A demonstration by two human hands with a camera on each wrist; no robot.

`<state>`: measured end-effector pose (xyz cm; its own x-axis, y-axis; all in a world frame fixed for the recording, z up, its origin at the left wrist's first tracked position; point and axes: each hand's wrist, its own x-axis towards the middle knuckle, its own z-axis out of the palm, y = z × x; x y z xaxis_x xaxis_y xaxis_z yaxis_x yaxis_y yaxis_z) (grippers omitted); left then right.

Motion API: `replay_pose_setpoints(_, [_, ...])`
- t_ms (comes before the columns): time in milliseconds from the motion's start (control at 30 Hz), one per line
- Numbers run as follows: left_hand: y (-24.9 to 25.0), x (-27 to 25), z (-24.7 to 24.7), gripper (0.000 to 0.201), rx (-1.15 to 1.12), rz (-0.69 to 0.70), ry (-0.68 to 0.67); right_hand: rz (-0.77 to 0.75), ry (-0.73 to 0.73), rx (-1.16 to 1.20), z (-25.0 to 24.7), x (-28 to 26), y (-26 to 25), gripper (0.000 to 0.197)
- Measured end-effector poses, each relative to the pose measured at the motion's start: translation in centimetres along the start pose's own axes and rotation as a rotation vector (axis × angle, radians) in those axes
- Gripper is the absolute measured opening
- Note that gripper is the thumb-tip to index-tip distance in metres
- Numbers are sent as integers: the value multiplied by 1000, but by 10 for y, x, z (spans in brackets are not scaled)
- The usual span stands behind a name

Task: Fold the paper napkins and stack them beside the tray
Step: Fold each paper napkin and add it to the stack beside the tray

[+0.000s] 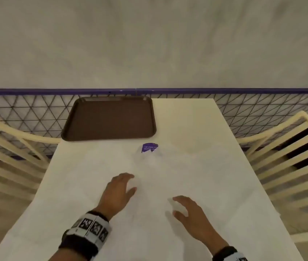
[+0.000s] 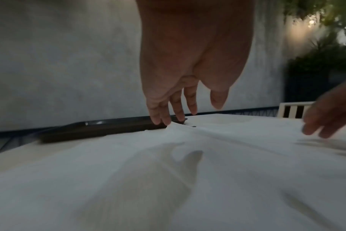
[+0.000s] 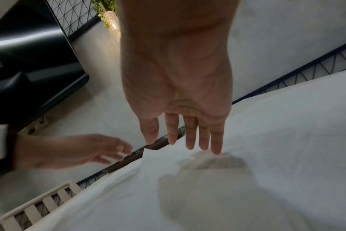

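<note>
Both hands, the left hand (image 1: 118, 191) and the right hand (image 1: 188, 211), hover with fingers loosely spread over thin white paper napkins (image 1: 149, 185) lying unfolded just in front of the brown rectangular plastic tray (image 1: 109, 118); lifting one edge gently should avoid tearing.
</note>
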<state>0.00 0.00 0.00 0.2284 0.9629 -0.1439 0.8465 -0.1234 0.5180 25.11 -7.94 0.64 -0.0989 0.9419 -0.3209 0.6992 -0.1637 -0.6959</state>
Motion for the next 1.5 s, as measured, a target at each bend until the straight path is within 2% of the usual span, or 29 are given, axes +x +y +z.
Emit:
replay_pose_setpoints(67, [10, 37, -5, 44, 110, 75, 90, 1, 6, -10, 3, 4, 5, 38])
replay_pose_setpoints(133, [22, 74, -12, 43, 186, 121, 129, -9, -26, -40, 6, 4, 9, 34])
replay_pose_setpoints(200, [29, 103, -9, 44, 301, 120, 79, -29, -36, -52, 9, 5, 12, 34])
replay_pose_setpoints(267, [30, 127, -5, 46, 405, 49, -28, -35, -37, -44, 10, 7, 16, 38])
replay_pose_setpoints(367, [35, 147, -5, 44, 371, -119, -132, -38, -32, -39, 13, 10, 23, 47])
replay_pose_setpoints(433, [38, 153, -4, 38, 311, -211, -172, -19, -40, -10, 13, 10, 27, 45])
replay_pose_setpoints(500, [43, 152, -9, 28, 271, -232, -178, -33, -29, 11, 9, 9, 25, 36])
replay_pose_setpoints(567, [49, 145, -19, 13, 219, -180, -141, -43, 6, 20, 1, 9, 18, 33])
replay_pose_setpoints(600, [53, 138, -26, 13, 171, -133, -124, -35, 43, 19, -6, 10, 13, 37])
replay_pose_setpoints(667, [64, 118, -43, 30, 31, -18, -132, -44, 167, 21, -19, 14, 5, 68])
replay_pose_setpoints(700, [70, 108, -52, 32, -26, 47, -151, -53, 214, 55, -25, 19, 1, 87])
replay_pose_setpoints(767, [83, 87, -69, 25, -86, 177, -178, -29, 195, 172, -36, 32, -9, 110])
replay_pose_setpoints(800, [90, 78, -77, 20, -129, 219, -171, -8, 148, 239, -41, 39, -15, 112])
replay_pose_setpoints(833, [96, 71, -86, 16, -190, 237, -167, 9, 88, 305, -46, 46, -19, 105])
replay_pose_setpoints(867, [101, 64, -94, 12, -264, 242, -151, 15, 30, 372, -51, 52, -23, 90])
replay_pose_setpoints(933, [105, 56, -107, 9, -390, 218, -68, 19, -41, 468, -65, 58, -30, 50])
replay_pose_setpoints(967, [104, 52, -112, 11, -446, 191, -11, 8, -36, 494, -73, 58, -34, 35])
replay_pose_setpoints(1033, [98, 43, -118, 12, -540, 123, 111, -39, 80, 532, -90, 52, -44, 14])
replay_pose_setpoints(1067, [94, 37, -119, 12, -581, 100, 160, -78, 173, 543, -99, 47, -51, 9])
replay_pose_setpoints(1133, [90, 21, -116, 11, -622, 95, 233, -164, 353, 553, -113, 33, -62, 19])
replay_pose_setpoints(1200, [90, 1, -108, 11, -674, 119, 305, -270, 448, 556, -119, 11, -69, 18])
replay_pose_setpoints(1267, [88, -21, -95, 27, -725, 171, 322, -334, 443, 518, -115, -11, -67, 18])
replay_pose_setpoints(1367, [73, -49, -62, 39, -700, 245, 231, -360, 356, 538, -91, -29, -32, 20])
replay_pose_setpoints(1433, [55, -63, -35, 47, -663, 221, 147, -348, 284, 523, -72, -37, -6, 12])
replay_pose_setpoints(1500, [39, -75, -9, 53, -581, 192, 51, -293, 209, 484, -53, -43, 16, 13])
